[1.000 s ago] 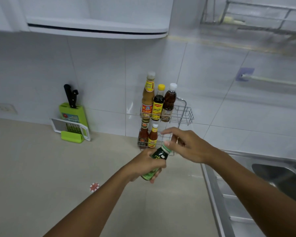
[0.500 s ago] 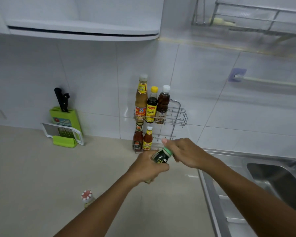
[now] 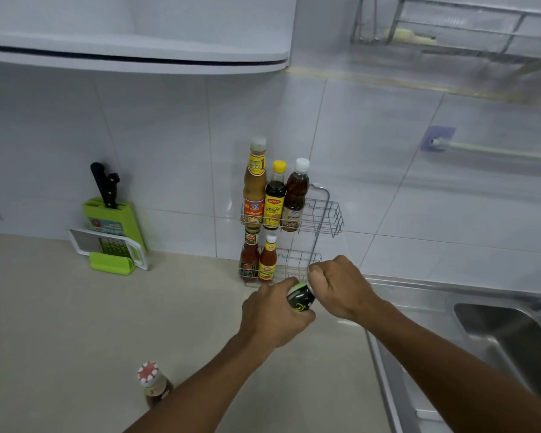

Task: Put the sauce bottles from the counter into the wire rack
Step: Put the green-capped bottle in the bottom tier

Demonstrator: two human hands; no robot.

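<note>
A two-tier wire rack (image 3: 327,214) stands against the tiled wall. Its upper tier holds three bottles: a tall tan one (image 3: 255,185), a dark one with a yellow cap (image 3: 275,198) and a brown one with a white cap (image 3: 295,195). Two small red sauce bottles (image 3: 258,259) stand in the lower tier. My left hand (image 3: 270,317) grips a dark green-capped bottle (image 3: 300,299) just in front of the lower tier. My right hand (image 3: 341,287) closes on the top of that bottle. One more bottle with a red-and-white cap (image 3: 153,382) stands on the counter near me.
A green knife block with a grater (image 3: 113,232) leans against the wall at the left. A steel sink (image 3: 497,339) lies to the right of the rack. A white cabinet (image 3: 138,51) hangs overhead, and a wall rail (image 3: 494,151) runs at the right.
Both hands have carried the green-capped bottle closer to the rack's lower tier, my right hand closing over its top. The view has tilted down, showing more of the red-and-white-capped bottle.
</note>
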